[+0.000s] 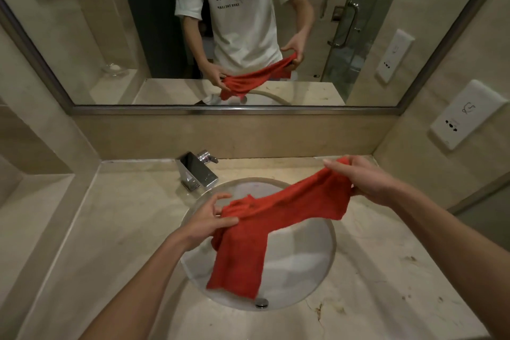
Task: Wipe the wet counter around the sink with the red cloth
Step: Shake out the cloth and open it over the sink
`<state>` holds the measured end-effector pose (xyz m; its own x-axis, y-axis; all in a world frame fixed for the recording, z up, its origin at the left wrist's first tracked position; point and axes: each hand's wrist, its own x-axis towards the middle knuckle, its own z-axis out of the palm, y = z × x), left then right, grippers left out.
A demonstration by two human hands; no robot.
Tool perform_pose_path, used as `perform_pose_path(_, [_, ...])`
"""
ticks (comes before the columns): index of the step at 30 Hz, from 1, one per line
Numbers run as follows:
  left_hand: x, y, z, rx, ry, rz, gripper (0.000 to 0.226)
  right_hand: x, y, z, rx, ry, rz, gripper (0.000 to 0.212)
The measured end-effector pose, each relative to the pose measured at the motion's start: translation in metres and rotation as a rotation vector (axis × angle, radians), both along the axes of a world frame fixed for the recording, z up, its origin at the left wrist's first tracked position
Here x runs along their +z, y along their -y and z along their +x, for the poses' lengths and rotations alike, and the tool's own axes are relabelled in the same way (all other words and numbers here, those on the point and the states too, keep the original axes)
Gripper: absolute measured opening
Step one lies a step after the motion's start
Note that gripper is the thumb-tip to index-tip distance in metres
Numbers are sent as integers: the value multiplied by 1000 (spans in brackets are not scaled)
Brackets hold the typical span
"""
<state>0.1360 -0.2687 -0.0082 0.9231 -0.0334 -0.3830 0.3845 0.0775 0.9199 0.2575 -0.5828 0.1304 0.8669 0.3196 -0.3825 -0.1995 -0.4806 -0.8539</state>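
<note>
red cloth (276, 218) stretches between my two hands above the sink (317, 257), one end hanging down over the basin, clear of the surface (124, 215). my left hand (205, 219) has its grip pinched on the lower end, thumb on top, fingers curled. my right hand (358, 181) is raised higher, its grip closed around the bunched upper end. in the mirror (82, 36) my white shirt (240, 16) reads reversed: "feature film".

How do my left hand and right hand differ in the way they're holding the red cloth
The left hand pinches the red cloth low over the sink, with a long flap hanging below it. The right hand grips the other end higher and farther back, near the counter. Both hold the cloth in the air, off the counter.
</note>
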Motion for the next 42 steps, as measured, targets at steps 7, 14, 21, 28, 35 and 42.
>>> perform_pose_path(7, [26, -5, -4, 46, 181, 183, 25, -26, 0, 6, -34, -88, -71, 46])
perform_pose_path(14, [55, -9, 6, 132, 281, 506, 24, -60, 3, 14, -68, -147, -194, 45])
perform_pose_path(21, [57, -8, 12, 130, 399, 881, 22, -58, -3, -2, 60, -3, -12, 41])
perform_pose_path(28, [80, -7, 8, -32, 435, 587, 19, -66, 3, -2, 71, -128, 26, 43])
perform_pose_path(35, [75, -13, 3, -382, 513, 1029, 24, -81, 11, 15, -60, -199, 62, 43])
perform_pose_path(42, [87, 2, 9, -247, 569, 1029, 7, -89, 7, 20, -15, -332, -172, 58])
